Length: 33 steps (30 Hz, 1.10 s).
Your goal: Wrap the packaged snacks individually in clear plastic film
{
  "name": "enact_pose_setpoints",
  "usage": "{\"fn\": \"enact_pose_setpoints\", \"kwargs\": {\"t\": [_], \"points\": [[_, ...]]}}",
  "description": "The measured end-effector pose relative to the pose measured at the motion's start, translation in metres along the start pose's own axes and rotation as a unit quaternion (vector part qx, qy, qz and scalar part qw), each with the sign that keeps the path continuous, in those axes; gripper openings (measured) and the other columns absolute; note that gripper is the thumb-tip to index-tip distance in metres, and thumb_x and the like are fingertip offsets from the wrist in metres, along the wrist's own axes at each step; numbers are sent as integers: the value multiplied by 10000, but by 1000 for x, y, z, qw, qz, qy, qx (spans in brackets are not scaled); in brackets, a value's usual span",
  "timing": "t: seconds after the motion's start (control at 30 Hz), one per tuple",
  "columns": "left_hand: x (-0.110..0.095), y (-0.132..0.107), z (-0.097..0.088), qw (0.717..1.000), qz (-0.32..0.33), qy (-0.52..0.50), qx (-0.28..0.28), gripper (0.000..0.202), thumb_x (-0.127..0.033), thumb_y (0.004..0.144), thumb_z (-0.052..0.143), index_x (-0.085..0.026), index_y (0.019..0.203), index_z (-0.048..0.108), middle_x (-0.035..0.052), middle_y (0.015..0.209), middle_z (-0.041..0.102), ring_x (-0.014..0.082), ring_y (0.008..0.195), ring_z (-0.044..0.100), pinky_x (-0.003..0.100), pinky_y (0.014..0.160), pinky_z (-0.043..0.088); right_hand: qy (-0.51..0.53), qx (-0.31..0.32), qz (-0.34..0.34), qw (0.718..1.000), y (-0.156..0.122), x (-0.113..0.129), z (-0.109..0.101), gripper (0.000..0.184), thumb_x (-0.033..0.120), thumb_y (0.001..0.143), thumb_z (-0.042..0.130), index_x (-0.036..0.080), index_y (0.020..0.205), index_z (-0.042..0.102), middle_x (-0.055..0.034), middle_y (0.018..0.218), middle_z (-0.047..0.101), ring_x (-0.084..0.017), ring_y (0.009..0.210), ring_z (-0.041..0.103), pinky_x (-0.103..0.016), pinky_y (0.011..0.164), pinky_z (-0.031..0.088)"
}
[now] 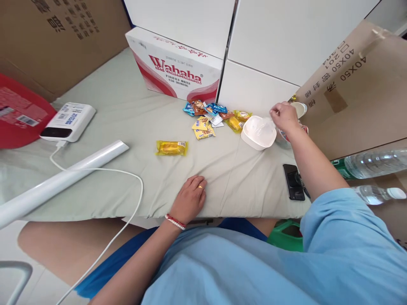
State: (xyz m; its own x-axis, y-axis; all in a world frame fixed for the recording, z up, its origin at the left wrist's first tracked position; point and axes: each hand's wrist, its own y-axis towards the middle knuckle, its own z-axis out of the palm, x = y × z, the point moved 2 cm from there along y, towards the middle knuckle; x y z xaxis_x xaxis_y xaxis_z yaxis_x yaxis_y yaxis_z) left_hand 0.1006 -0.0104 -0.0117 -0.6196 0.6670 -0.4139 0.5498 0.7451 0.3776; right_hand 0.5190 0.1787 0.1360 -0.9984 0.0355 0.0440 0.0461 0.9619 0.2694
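Observation:
My left hand point(190, 197) rests on the cloth near the table's front edge, fingers relaxed and lying down, holding nothing. Beyond it lies a yellow wrapped snack point(172, 148). At the right, my right hand point(284, 116) has its fingers closed on a clear plastic bag point(267, 126), which reaches into a white plastic bowl point(254, 142). Behind the bowl's left side are yellow snack packs point(235, 123), blue packets point(216, 109) and yellow packets point(204, 129). A clear container point(283, 140) and a paper cup point(299, 109) are partly hidden by my right hand and forearm.
A Wahaha water carton point(178, 67) stands at the back. On the left are a white device point(68, 122) with a cable and a long white tube point(73, 173). A phone point(294, 182) lies front right, beside a cardboard box point(359, 89) and plastic bottles point(375, 164).

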Motion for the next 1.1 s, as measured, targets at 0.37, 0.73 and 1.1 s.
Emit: {"fn": "enact_pose_setpoints", "kwargs": {"t": [0.37, 0.73, 1.1], "points": [[-1, 0, 1, 1000, -15, -24, 9, 304, -95, 950, 494, -148, 1183, 682, 148, 1257, 659, 305, 1260, 559, 517, 1117, 522, -66, 81, -120, 987, -46, 12, 13, 204, 278, 887, 600, 221, 1028, 736, -153, 1414, 553, -415, 1287, 422, -597, 1017, 411], [-7, 0, -13, 968, -111, -214, -67, 215, -289, 999, 520, -207, 1076, 703, 115, 1116, 698, 253, 1070, 646, 449, 948, 567, 514, -34, 169, 840, -172, 104, -10, 311, 540, 809, 725, 244, 900, 699, 16, 712, 579, -142, 584, 447, -286, 557, 374], [-32, 2, -10, 807, -307, -504, -11, 321, -502, 835, 708, -187, 825, 648, -21, 649, 592, 122, 578, 521, 262, 571, 424, 651, 102, 189, 728, -268, 222, 48, 389, 591, 835, 767, 283, 1067, 713, 5, 835, 642, -146, 674, 533, -279, 615, 478]]}}
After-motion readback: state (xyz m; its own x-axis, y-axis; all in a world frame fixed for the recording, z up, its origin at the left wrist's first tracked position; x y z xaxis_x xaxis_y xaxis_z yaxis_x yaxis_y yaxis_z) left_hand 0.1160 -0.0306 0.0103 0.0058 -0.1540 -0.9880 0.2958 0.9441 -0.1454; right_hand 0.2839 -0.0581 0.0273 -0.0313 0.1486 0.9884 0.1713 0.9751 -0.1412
